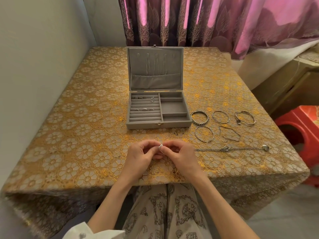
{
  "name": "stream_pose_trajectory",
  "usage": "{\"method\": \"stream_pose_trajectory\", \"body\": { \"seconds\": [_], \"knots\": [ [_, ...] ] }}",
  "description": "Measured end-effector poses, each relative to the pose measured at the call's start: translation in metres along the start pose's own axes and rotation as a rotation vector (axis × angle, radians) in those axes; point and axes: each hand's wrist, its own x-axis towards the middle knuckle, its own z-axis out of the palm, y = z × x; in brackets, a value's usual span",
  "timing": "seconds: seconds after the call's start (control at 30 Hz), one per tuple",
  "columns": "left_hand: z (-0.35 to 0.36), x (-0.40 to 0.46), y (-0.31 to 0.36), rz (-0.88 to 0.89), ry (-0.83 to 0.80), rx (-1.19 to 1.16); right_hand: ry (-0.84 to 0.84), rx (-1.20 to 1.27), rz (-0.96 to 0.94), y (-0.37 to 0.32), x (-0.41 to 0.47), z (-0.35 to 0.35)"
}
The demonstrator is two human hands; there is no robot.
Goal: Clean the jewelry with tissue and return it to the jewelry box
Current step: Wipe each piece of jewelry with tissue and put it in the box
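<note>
Both hands, the left hand (140,155) and the right hand (179,156), pinch a small tissue (160,146) between their fingertips; any piece inside is hidden. The open jewelry box (186,116) sits at twelve o'clock, centred, roughly equally near both; uncleaned bracelets (200,117) lie at two o'clock, nearer the right hand.

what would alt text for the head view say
Both hands, left hand and right hand, pinch a small white tissue over a gold floral tablecloth. Behind them stands an open grey jewelry box; bangles and a chain lie to its right.
</note>
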Motion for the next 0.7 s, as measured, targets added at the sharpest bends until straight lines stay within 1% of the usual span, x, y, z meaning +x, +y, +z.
{"method": "stream_pose_trajectory", "body": {
  "seconds": [0.07, 0.13, 0.37, 0.6, 0.7],
  "knots": [
    [-0.0004, -0.0001, -0.0007, -0.001, -0.007, 0.014, 0.028, -0.097, -0.071, 0.0009, -0.0016, 0.0024],
    [0.0002, -0.0002, -0.0012, -0.001, -0.010, 0.031, 0.041, -0.137, -0.104, 0.0017, -0.0028, 0.0039],
    [0.0044, -0.0012, -0.0014, 0.001, -0.006, 0.078, -0.007, -0.175, -0.071, 0.0035, -0.0013, 0.0030],
    [0.0036, -0.0002, -0.0024, -0.001, 0.015, 0.075, 0.071, -0.149, -0.119, 0.0039, -0.0051, 0.0071],
    [0.0070, -0.0014, -0.0036, 0.040, 0.042, 0.140, 0.048, -0.205, -0.136, 0.0056, -0.0061, 0.0086]
  ]
}}
